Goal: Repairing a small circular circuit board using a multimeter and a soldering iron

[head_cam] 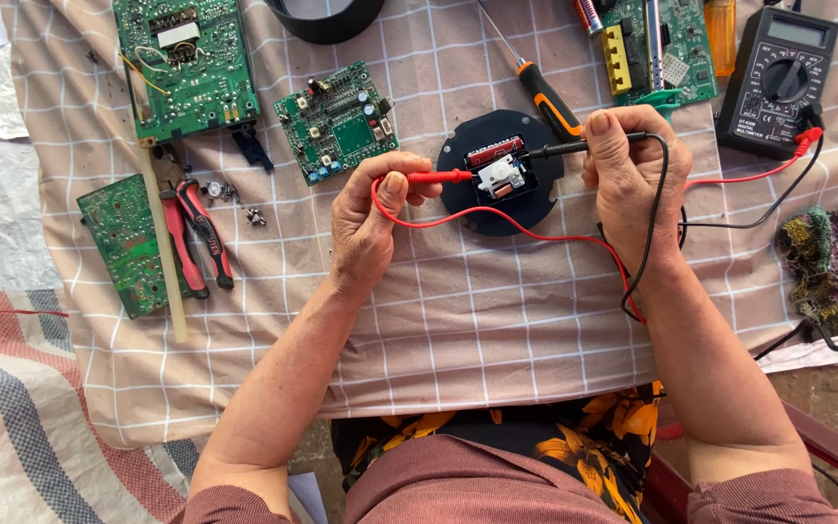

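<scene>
My left hand pinches a red test probe, its tip reaching into the small white part at the middle of a round black device. My right hand grips a black test probe that points at the same spot from the right. Red and black leads loop under my right wrist and run to a black multimeter at the upper right.
Green circuit boards lie at the upper left, centre, left and upper right. Red-handled pliers, a pale stick and an orange screwdriver rest on the checked cloth. A knitted rag sits right.
</scene>
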